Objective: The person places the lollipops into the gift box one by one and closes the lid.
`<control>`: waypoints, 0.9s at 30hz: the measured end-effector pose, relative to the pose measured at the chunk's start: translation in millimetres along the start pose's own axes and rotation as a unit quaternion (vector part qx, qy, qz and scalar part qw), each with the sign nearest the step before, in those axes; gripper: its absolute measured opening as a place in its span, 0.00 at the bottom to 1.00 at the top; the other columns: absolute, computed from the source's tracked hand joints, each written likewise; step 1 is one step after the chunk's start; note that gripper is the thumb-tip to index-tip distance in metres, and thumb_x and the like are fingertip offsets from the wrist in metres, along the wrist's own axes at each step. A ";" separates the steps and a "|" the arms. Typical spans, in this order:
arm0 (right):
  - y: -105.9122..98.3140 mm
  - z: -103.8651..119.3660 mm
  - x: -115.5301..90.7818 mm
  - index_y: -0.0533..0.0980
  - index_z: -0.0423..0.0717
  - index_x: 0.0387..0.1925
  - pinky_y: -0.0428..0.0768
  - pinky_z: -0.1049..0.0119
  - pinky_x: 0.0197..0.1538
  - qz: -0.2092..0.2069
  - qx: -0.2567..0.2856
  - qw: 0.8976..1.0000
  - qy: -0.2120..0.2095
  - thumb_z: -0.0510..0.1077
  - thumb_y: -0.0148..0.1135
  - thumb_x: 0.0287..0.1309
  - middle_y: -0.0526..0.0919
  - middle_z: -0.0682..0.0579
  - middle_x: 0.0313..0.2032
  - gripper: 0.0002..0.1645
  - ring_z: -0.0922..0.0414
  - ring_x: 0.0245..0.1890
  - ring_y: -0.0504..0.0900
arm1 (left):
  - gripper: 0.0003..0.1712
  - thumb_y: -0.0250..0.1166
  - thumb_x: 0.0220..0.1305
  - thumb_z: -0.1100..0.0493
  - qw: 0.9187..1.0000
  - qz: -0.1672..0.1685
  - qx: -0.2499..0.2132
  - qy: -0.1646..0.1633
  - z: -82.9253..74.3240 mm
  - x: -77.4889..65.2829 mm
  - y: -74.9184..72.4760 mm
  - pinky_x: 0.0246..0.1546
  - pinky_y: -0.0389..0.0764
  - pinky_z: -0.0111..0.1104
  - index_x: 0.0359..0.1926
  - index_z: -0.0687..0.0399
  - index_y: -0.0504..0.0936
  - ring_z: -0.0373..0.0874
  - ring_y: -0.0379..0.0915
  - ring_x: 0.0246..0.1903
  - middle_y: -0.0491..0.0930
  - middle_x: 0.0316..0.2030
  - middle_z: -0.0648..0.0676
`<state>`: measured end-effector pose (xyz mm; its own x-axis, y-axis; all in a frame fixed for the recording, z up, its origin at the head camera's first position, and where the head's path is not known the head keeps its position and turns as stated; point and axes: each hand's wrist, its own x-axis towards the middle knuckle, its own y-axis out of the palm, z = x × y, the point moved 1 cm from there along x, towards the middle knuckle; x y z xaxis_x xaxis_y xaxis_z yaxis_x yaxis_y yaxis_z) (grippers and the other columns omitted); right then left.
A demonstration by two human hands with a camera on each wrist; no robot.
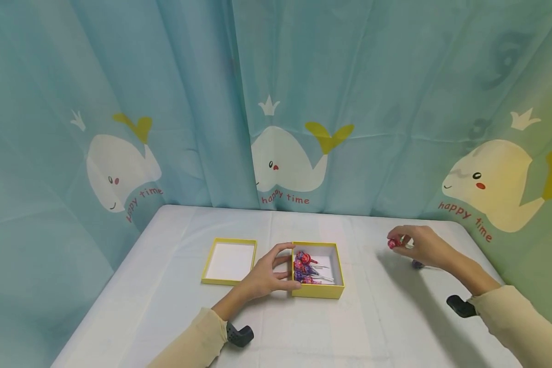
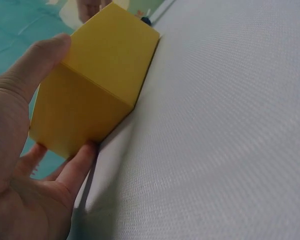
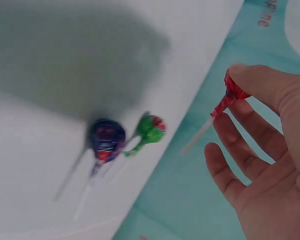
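My left hand (image 1: pixel 267 274) holds the left side of a yellow box (image 1: pixel 319 291), thumb at the front corner and fingers at the back one. In the left wrist view the thumb and fingers span the plain yellow box (image 2: pixel 97 75). Several lollipops (image 1: pixel 305 266) in red and purple wrappers lie inside the box, sticks toward the right. My right hand (image 1: pixel 423 247) pinches a red-wrapped lollipop (image 3: pixel 231 92) by its head, above the table, with its white stick hanging free. Below it lie a purple lollipop (image 3: pixel 106 140) and a green one (image 3: pixel 152 128) on the cloth.
A yellow-rimmed lid (image 1: pixel 230 259) with a white inside lies left of the box. The table (image 1: pixel 294 337) wears a white cloth. Behind it hangs a blue-green curtain (image 1: pixel 202 102) with whale prints.
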<state>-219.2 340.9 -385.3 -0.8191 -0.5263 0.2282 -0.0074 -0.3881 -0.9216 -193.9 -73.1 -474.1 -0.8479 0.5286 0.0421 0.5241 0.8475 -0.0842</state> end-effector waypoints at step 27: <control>-33.9 48.7 24.7 0.84 0.56 0.42 0.85 0.68 0.36 -0.007 0.090 0.996 -0.017 0.38 0.77 0.57 0.85 0.66 0.34 0.14 0.65 0.33 0.82 | 0.55 0.81 0.53 0.63 1.000 0.001 0.002 -0.002 1.3 -0.6 -0.5 0.61 0.80 0.38 0.77 0.44 0.61 0.58 0.60 0.74 0.54 0.78 0.61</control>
<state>-211.3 304.1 -333.2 -0.8001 -0.5433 0.2542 0.0867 -0.5241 -0.8473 -193.8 -73.9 -475.4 -0.8473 0.5297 0.0379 0.5252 0.8464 -0.0884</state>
